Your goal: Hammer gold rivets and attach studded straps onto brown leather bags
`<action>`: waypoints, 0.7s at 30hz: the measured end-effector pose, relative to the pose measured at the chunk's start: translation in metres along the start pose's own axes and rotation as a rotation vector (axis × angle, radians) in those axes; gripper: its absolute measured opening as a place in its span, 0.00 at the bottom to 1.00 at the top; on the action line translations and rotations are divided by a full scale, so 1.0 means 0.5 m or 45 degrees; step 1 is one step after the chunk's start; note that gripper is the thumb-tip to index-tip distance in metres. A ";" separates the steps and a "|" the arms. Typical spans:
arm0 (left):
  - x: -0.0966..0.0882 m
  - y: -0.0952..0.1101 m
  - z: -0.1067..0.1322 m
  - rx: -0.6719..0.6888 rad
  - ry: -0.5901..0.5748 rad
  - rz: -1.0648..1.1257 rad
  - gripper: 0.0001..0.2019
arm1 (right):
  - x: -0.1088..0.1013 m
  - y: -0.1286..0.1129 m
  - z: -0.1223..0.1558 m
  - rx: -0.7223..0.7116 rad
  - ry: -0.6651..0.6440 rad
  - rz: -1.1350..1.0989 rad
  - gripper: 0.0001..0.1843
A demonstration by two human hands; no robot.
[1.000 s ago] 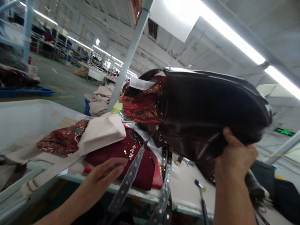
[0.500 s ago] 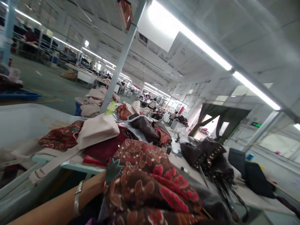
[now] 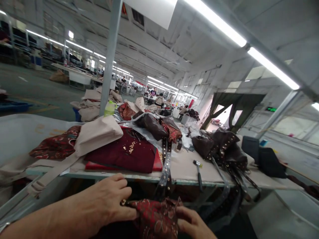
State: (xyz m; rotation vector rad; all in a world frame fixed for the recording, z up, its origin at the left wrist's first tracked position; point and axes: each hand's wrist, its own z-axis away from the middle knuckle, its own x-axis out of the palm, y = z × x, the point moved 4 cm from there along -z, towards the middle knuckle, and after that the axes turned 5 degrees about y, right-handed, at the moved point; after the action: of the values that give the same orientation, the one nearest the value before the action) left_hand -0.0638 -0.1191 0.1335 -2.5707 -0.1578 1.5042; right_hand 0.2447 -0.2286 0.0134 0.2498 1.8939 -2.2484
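Observation:
At the bottom of the head view, my left hand (image 3: 107,197) pinches the upper left corner of a red-brown floral cloth (image 3: 157,217). A small dark, shiny fitting (image 3: 123,202) shows by its fingers. My right hand (image 3: 194,223) grips the cloth's right side, its fingers curled and partly cut off by the frame. The cloth hangs low, just before the table edge, and its lower part is out of view. Past it on the table lies a folded maroon cloth (image 3: 124,152) with gold sequins, on top of a red piece (image 3: 99,166).
A beige bag (image 3: 98,134) with a strap overhangs the table's left. Brown studded leather bags (image 3: 228,147) sit at right, straps dangling over the edge. A small hammer (image 3: 199,176) lies on the tabletop (image 3: 183,169). A pale bin (image 3: 25,122) stands left; a post (image 3: 109,56) rises behind.
The floral cloth has come down from over the table towards me and looks smaller, gathered between my hands. The maroon cloth and hammer are now uncovered. My right hand has come into view.

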 end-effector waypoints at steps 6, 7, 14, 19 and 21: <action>-0.024 0.006 0.012 -0.018 -0.096 -0.077 0.14 | 0.014 -0.224 -0.139 -0.397 0.262 1.095 0.22; -0.027 0.007 0.015 -0.020 -0.121 -0.074 0.15 | 0.037 -0.242 -0.161 -0.491 0.177 1.131 0.23; -0.013 -0.009 0.091 -0.135 0.109 -0.205 0.09 | 0.206 -0.209 -0.238 -0.257 -0.754 0.485 0.30; 0.016 0.008 0.145 -0.301 0.339 -0.318 0.08 | 0.234 -0.180 -0.241 -0.065 -0.761 0.143 0.30; 0.024 0.011 0.146 -0.340 0.378 -0.326 0.11 | 0.244 -0.179 -0.236 -0.021 -0.768 0.132 0.29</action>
State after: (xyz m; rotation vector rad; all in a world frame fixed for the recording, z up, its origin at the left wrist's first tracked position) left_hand -0.1218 -0.1165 0.0870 -2.8055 -0.6613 1.0605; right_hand 0.1049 -0.1017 0.0485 -0.2970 1.5316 -1.9405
